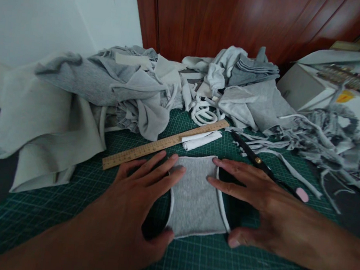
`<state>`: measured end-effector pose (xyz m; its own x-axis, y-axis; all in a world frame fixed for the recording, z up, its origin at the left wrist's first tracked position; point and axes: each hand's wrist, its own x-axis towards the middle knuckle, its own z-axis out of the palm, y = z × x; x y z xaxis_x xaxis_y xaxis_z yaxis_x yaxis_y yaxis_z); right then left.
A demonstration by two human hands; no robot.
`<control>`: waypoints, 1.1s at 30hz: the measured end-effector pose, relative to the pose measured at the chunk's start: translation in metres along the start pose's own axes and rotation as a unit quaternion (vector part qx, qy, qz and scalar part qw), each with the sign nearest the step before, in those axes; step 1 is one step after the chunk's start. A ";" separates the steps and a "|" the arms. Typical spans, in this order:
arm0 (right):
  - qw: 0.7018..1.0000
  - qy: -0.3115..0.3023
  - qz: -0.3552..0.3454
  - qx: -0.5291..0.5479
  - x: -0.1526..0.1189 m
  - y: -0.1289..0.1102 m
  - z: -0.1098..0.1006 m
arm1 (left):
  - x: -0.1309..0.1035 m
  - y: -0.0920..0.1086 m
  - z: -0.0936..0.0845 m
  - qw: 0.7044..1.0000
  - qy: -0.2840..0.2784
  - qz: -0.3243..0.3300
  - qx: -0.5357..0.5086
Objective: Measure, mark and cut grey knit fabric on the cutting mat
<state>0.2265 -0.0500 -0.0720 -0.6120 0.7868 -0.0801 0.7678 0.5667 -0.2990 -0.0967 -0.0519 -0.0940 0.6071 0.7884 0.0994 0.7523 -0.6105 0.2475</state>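
Note:
A small grey fabric piece (194, 197) with curled side edges lies flat on the green cutting mat (191, 262). My left hand (140, 200) is spread at its left side, two fingertips on the upper left part and the thumb by the lower left corner. Along the right side rests my right hand (257, 200), also spread, with fingertips at the upper right edge and the thumb beside the lower right corner. Neither hand grips anything. Just beyond the fabric is a rolled white cloth strip (202, 141).
A wooden ruler (166, 143) slants behind my left hand. Black scissors (258, 160) and a pink oval piece (302, 194) lie beyond my right hand. Grey fabric heaps (108, 79), cut strips (323, 129) and a white box (309, 87) line the back and right.

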 end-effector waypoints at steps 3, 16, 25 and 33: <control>0.999 0.037 -0.018 -0.014 0.000 -0.006 0.002 | 0.000 -0.002 0.003 1.000 0.002 0.006 0.010; 0.996 0.084 -0.016 -0.028 0.019 -0.016 0.011 | -0.001 -0.006 0.002 1.000 -0.004 0.018 0.024; 1.000 -0.006 0.021 -0.010 0.010 -0.001 0.009 | -0.002 -0.007 0.002 1.000 0.009 0.019 0.003; 0.998 -0.033 0.059 -0.006 0.010 -0.008 0.002 | -0.005 -0.010 0.005 1.000 0.013 0.010 0.006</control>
<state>0.2139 -0.0474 -0.0726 -0.5275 0.8308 -0.1775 0.8375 0.4734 -0.2730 -0.1059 -0.0498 -0.1022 0.6150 0.7780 0.1285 0.7438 -0.6265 0.2330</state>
